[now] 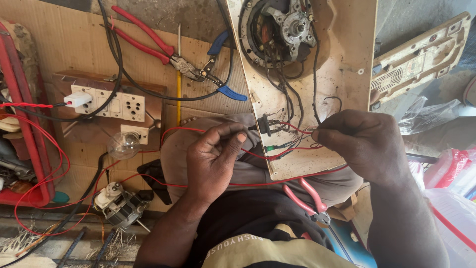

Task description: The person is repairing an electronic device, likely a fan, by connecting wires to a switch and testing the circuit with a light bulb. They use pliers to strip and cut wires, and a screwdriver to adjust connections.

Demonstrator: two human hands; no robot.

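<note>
A cream appliance panel (pixel 342 54) rests on my lap, its round motor (pixel 285 25) exposed at the top. Black and red wires (pixel 292 134) hang from the motor down to the panel's lower edge. My left hand (pixel 215 159) pinches a small black connector (pixel 264 124) on a red wire. My right hand (pixel 364 144) grips the bundle of thin wires at the panel's lower right. Pink-handled pliers (pixel 307 198) lie on my lap below the panel.
On cardboard to the left lie red-handled pliers (pixel 148 42), blue-handled pliers (pixel 218 64), a yellow screwdriver (pixel 178 89), a wooden switchboard (pixel 109 104) with a bulb (pixel 123 145), and a small motor (pixel 119 206). A red tray (pixel 25 124) stands far left. A cream housing (pixel 421 54) lies right.
</note>
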